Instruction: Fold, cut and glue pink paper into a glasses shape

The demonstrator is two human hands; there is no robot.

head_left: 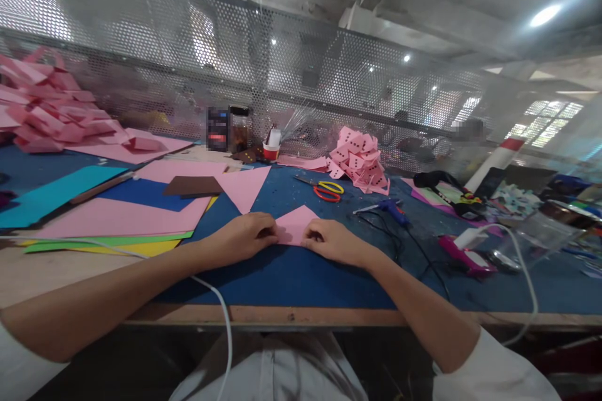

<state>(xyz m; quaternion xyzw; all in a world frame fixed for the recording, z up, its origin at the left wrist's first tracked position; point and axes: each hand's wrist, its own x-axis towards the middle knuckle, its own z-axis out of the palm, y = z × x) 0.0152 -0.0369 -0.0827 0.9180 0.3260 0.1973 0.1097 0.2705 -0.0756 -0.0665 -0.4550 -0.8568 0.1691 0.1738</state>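
A pink sheet of paper [297, 223] lies on the blue table mat right in front of me, its top corner pointing away. My left hand [251, 235] grips its left side with curled fingers. On the opposite side, my right hand [332, 239] pinches the paper's right edge the same way. Beyond my left hand is a pink paper triangle [245, 188], flat on the mat. Scissors [327, 189] with red and yellow handles rest past the paper, and a blue glue gun [395, 210] lies to the right of them.
Pink folded strips [51, 106] are heaped at the far left. Dotted pink pieces [358, 160] pile up at the back. Coloured sheets [126, 216] overlap on the left, near a white cable [226, 319]. A magenta power strip [468, 257] sits at right. Behind stands a perforated metal screen [301, 69].
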